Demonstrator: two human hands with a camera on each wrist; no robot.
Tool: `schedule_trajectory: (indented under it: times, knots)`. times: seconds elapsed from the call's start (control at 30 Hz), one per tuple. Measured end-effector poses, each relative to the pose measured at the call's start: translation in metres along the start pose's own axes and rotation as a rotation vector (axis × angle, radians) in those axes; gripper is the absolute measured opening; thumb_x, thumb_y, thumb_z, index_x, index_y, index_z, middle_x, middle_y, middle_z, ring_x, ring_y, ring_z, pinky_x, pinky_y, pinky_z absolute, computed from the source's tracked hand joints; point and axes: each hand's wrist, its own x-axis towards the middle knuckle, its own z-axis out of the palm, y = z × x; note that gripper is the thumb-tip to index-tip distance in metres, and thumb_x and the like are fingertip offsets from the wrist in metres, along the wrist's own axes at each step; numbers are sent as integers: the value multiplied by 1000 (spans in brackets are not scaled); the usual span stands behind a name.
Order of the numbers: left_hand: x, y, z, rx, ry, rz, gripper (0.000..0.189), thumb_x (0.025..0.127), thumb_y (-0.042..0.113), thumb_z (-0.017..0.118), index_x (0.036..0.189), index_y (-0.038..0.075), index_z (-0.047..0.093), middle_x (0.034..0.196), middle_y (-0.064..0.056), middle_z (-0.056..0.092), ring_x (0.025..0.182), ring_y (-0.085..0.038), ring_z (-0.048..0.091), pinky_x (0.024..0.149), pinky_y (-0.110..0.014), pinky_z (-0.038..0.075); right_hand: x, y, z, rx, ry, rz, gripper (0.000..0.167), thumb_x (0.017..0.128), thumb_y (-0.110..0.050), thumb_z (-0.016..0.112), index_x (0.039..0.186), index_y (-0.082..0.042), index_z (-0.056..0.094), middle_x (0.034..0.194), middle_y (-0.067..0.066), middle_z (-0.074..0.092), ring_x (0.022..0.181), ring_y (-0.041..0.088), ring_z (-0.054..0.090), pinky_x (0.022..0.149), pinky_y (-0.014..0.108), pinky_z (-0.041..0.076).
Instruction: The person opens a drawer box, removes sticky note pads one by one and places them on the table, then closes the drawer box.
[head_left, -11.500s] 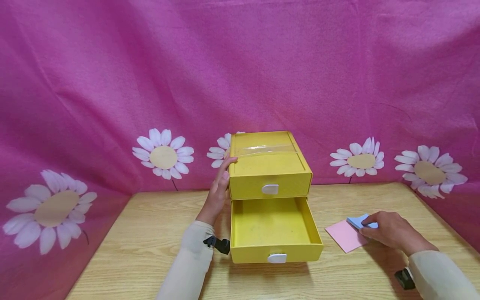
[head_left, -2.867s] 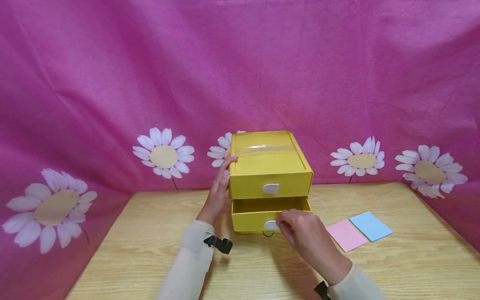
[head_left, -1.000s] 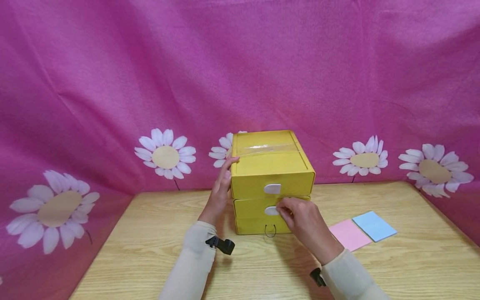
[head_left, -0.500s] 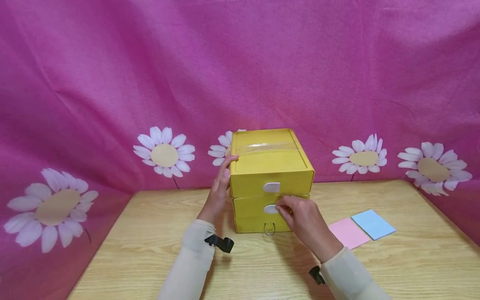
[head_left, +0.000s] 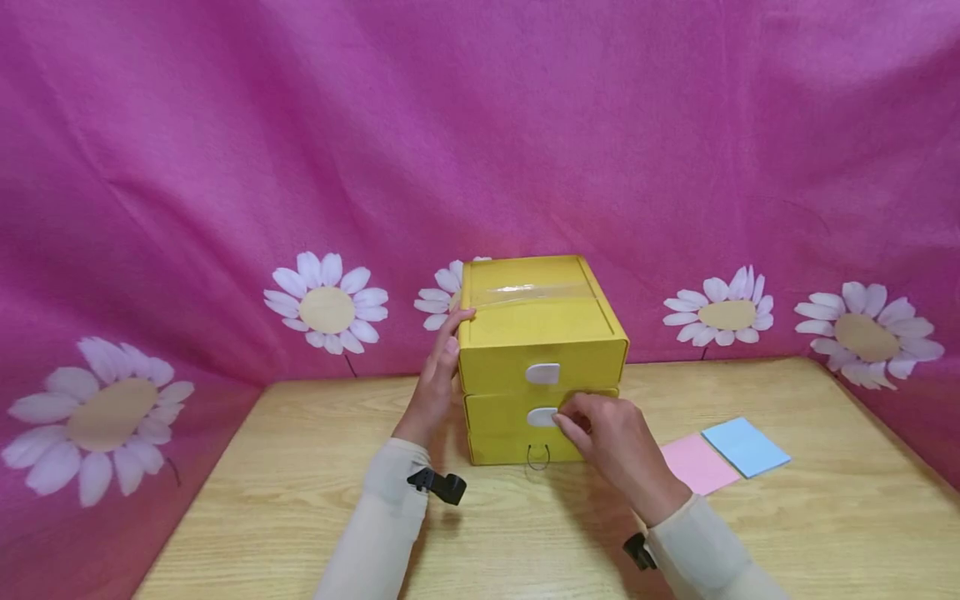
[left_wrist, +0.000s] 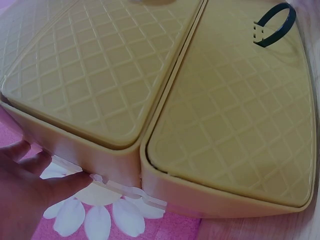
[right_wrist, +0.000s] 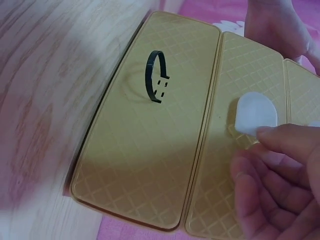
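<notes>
A yellow drawer unit [head_left: 536, 325] stands on the table, its visible drawers pushed in. My left hand [head_left: 433, 387] rests against the unit's left side, fingertips at the upper edge; the left wrist view shows those fingers [left_wrist: 70, 185] extended along the side. At the middle drawer, my right hand [head_left: 618, 442] pinches the edge of a white drawer handle [head_left: 542, 417] between thumb and finger, as the right wrist view also shows. The top drawer carries another white handle [head_left: 542, 373]. On the bottom drawer is a thin black loop handle [right_wrist: 150, 75].
Right of the unit, a pink paper square [head_left: 697, 467] and a blue paper square [head_left: 746, 447] lie side by side on the wooden table [head_left: 300, 500]. A pink cloth [head_left: 480, 125] printed with daisies hangs behind. Clear tape crosses the unit's top.
The right hand has left the blue paper square beside the pink one and moved to the middle drawer, which has slid from pulled out to pushed in. The left hand has stayed in place.
</notes>
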Motion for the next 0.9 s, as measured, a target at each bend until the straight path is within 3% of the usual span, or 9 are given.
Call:
schedule_trajectory:
  times: [0.27, 0.57, 0.73, 0.9]
  knots:
    - [-7, 32, 3, -25, -19, -33, 52, 100, 24, 24, 148, 6, 26, 162, -9, 2, 144, -28, 14, 111, -56, 20, -3, 0, 4, -11, -79, 3, 16, 77, -8, 78, 72, -15, 65, 63, -11, 59, 57, 3, 51, 53, 23, 45]
    - [-5, 30, 3, -20, -25, -15, 52, 99, 23, 23, 149, 7, 26, 161, -11, 2, 145, -27, 14, 111, -57, 21, -7, 1, 11, 14, -257, 74, 14, 76, -7, 71, 73, -20, 66, 64, -14, 58, 60, 2, 51, 56, 25, 43]
    - [-5, 30, 3, -18, -31, -24, 52, 100, 23, 23, 149, 8, 26, 162, -8, 1, 145, -26, 12, 111, -56, 20, -10, 0, 15, 24, -333, 44, 14, 76, -6, 72, 76, -18, 65, 67, -13, 58, 62, 4, 52, 56, 24, 44]
    - [-5, 31, 3, -17, -30, -23, 52, 100, 22, 22, 149, 8, 25, 161, -13, 1, 145, -28, 13, 111, -57, 20, -13, -1, 20, 60, -364, -44, 11, 75, -4, 73, 80, -12, 67, 68, -9, 59, 62, 5, 52, 56, 24, 44]
